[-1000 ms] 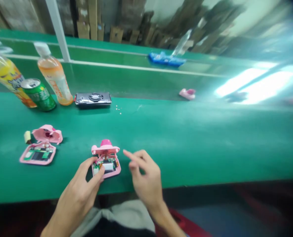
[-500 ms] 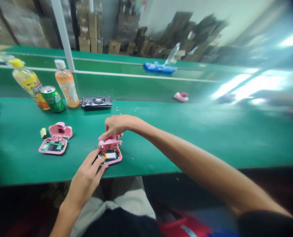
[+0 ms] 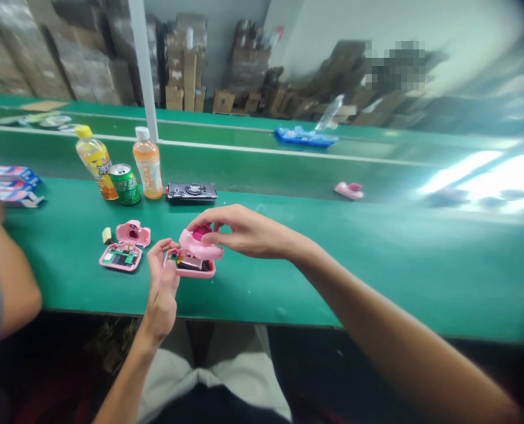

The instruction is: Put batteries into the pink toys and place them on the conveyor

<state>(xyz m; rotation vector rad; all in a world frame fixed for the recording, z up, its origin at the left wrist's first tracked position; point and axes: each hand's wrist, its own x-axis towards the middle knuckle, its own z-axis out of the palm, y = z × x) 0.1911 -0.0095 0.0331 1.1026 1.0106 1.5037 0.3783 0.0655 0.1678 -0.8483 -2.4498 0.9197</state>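
My left hand (image 3: pixel 163 277) grips the left edge of an opened pink device base (image 3: pixel 190 265) with a circuit board inside, held just above the green table (image 3: pixel 332 259). My right hand (image 3: pixel 239 231) pinches the pink top cover (image 3: pixel 198 242) and holds it tilted over the base's far side. A second opened pink device (image 3: pixel 124 250) lies on the table to the left, its cover folded back, with a small cream block (image 3: pixel 106 235) beside it.
Two drink bottles (image 3: pixel 147 162), a green can (image 3: pixel 125 184) and a black device (image 3: pixel 191 191) stand at the table's far edge. A pink part (image 3: pixel 349 189) lies on the conveyor behind. Another person's arm (image 3: pixel 3 277) reaches in at the left near flat boxes (image 3: pixel 6 184).
My right hand reached over, took the pink top cover and lifted it over the base. My left hand raised the base slightly. The camera view pulled back and another person's arm appeared at left.
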